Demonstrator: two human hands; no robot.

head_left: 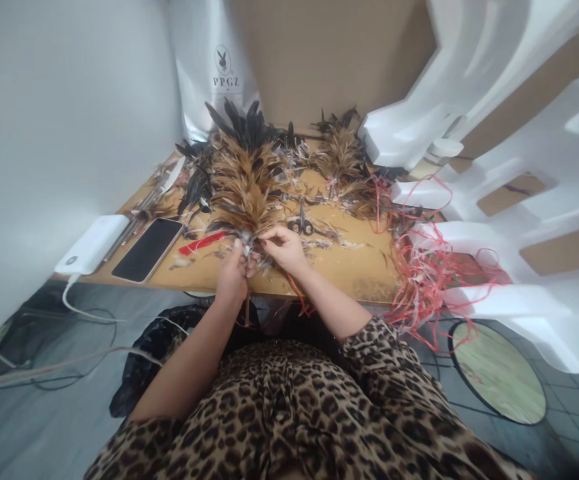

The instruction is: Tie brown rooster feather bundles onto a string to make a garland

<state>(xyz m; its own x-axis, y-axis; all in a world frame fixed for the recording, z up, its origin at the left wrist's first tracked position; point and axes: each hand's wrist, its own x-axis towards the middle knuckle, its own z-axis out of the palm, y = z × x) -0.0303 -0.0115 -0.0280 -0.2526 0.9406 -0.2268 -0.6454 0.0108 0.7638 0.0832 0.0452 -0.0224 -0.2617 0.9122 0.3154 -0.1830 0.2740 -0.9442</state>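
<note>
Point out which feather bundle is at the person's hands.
The larger feather bundle, in the middle of the table: its base is at the left hand and right hand. The smaller bundle, farther back on the right, touches neither.

From here I can read black capitals, "PPGZ" (pixel 226 82), on the pale, glossy sheet (pixel 196 40) at the back, beneath an oval rabbit-head emblem (pixel 223 61) (the tiny line under the letters is illegible).

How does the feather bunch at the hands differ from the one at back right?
The near bunch looks larger; the back bunch smaller. The near bunch has the left hand and right hand at its base; the back bunch is untouched. Both mix brown and black feathers.
</note>
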